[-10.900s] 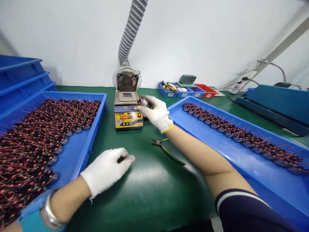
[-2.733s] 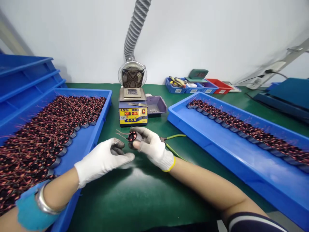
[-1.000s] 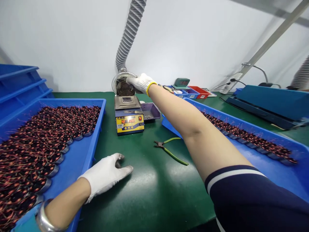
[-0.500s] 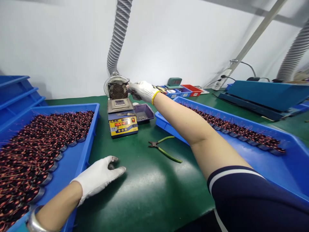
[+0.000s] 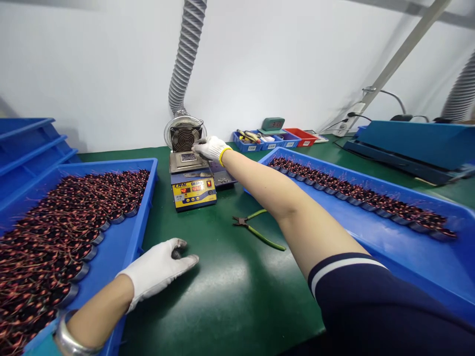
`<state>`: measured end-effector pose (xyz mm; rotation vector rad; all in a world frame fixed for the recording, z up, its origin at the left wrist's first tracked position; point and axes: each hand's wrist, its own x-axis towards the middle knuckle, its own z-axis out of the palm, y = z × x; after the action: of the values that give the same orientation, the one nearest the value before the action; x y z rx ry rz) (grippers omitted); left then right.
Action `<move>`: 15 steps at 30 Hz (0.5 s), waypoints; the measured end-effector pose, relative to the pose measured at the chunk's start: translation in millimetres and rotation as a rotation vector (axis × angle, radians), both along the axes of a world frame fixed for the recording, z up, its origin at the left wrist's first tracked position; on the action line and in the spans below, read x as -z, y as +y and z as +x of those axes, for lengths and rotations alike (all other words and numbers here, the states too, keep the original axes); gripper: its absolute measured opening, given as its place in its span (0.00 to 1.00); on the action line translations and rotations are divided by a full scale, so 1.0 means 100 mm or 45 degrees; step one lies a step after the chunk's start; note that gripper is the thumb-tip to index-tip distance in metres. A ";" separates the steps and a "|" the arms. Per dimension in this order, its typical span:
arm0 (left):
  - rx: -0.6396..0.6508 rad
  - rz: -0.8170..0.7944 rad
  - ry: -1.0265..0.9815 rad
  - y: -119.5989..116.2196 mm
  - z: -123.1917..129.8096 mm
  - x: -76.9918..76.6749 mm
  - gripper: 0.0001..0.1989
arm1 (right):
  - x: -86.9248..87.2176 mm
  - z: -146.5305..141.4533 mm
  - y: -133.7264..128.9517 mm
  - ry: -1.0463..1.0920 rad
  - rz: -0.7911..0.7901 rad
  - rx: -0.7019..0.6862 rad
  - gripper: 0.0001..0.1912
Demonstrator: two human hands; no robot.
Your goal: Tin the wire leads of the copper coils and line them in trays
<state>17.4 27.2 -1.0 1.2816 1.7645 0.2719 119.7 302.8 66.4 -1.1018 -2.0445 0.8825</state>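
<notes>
My right hand (image 5: 212,149), in a white glove with a yellow cuff, reaches over the right side of a small solder pot (image 5: 193,192) with a yellow panel and red digits. Its fingers are pinched together near the pot's top; whatever they hold is too small or hidden to make out. Low over the green table, my left hand (image 5: 161,269), gloved in white with dark fingertips, hangs with thumb and fingers apart and nothing between them. It is beside the left blue tray (image 5: 146,212). Green-handled cutting pliers (image 5: 260,232) lie on the table between the arms.
Black round parts with red wires (image 5: 77,222) fill much of the left tray. More stand in rows in the right blue tray (image 5: 401,262). Behind the pot are a round fan (image 5: 184,138) and a grey duct (image 5: 185,59). Small bins (image 5: 248,146) stand by the wall.
My right hand has come down from beside the fan to the top of the pot. My left hand keeps its open pose. The whole view has shifted slightly.
</notes>
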 end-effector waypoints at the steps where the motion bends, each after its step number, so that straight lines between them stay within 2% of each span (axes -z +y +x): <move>1: 0.000 -0.005 0.006 0.00 0.00 0.00 0.40 | 0.01 0.00 0.01 0.004 -0.005 -0.003 0.13; 5: 0.026 -0.003 0.004 0.00 -0.01 0.01 0.41 | 0.01 0.03 0.05 0.156 -0.086 -0.010 0.11; 9: 0.027 -0.013 0.011 -0.01 -0.01 0.02 0.41 | -0.04 0.15 0.07 0.437 -0.277 -0.110 0.09; 12: 0.003 0.023 0.019 -0.02 0.00 0.02 0.41 | -0.06 0.33 0.05 0.614 -0.440 -0.199 0.11; 15: -0.026 0.107 0.045 -0.02 0.00 0.02 0.38 | -0.01 0.62 0.03 0.799 -0.505 -0.269 0.09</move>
<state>17.1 24.9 -3.0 1.3358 1.8136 0.3401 181.2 305.5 67.2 -0.6714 -1.5056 1.5623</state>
